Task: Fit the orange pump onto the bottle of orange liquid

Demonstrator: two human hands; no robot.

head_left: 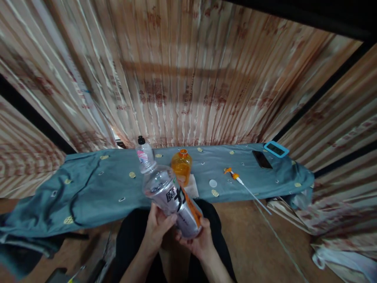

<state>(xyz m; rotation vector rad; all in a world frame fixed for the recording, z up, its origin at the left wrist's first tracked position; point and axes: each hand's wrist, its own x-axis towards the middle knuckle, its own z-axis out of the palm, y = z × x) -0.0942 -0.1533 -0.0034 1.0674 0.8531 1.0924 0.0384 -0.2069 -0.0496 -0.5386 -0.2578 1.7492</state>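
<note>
My two hands grip a large clear plastic bottle (167, 196) with a silver and orange label and dark characters. It is tilted, with its neck pointing up and to the left. My left hand (160, 222) is closed around its left side, the thumb across the label. My right hand (198, 237) wraps the lower right end. Behind its neck is a smaller clear bottle (143, 152) with a black cap and pink print, partly hidden. An orange translucent bottle (180, 163) with an uncovered mouth stands beyond the held bottle, with a white tissue (192, 188) next to it.
A green-grey patterned cloth (112, 177) covers the narrow table. On it lie a white disc (213, 183), an orange and white pump head (235, 175) with a long tube past the front edge, a phone (262, 159) and a blue-framed device (276, 149). Curtains (188, 78) hang behind.
</note>
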